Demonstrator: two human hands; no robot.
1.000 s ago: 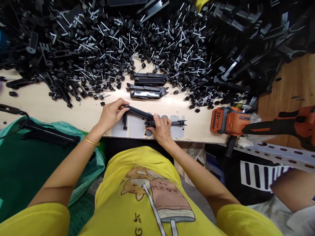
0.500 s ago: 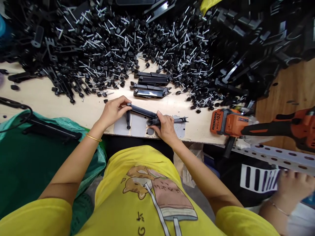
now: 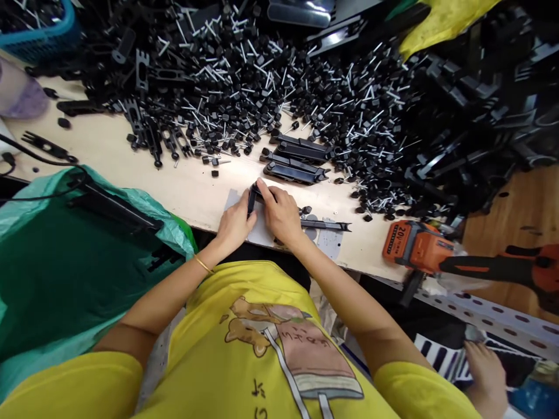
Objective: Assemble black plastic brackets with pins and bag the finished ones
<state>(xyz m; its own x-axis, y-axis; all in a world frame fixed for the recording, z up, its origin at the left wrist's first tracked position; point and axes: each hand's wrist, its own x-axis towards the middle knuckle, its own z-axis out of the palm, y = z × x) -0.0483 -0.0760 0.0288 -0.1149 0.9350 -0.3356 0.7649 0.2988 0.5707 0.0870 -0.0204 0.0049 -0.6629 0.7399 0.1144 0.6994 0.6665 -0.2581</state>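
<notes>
A black jointed plastic arm (image 3: 252, 202) is between my hands over flat grey plates (image 3: 263, 228) at the bench's near edge. My left hand (image 3: 236, 224) is closed around its short left-hand piece. My right hand (image 3: 283, 216) presses its fingertips on the corner where that piece meets the longer bar, and covers most of the bar. A slim black part with a forked end (image 3: 328, 224) sticks out to the right from under my right hand. Just beyond my hands, several similar black folded arms (image 3: 294, 173) lie side by side.
A large heap of black-headed metal pins (image 3: 244, 75) spreads across the back. An orange cordless power tool (image 3: 417, 247) lies at right. A green bag (image 3: 109, 250) hangs open at left, below a blue basket (image 3: 43, 38). A person's bare foot (image 3: 484, 366) shows lower right.
My left hand has moved right and lower onto the short piece. My right hand has gone from the middle joint to the left-hand corner. The whole view has shifted a little.
</notes>
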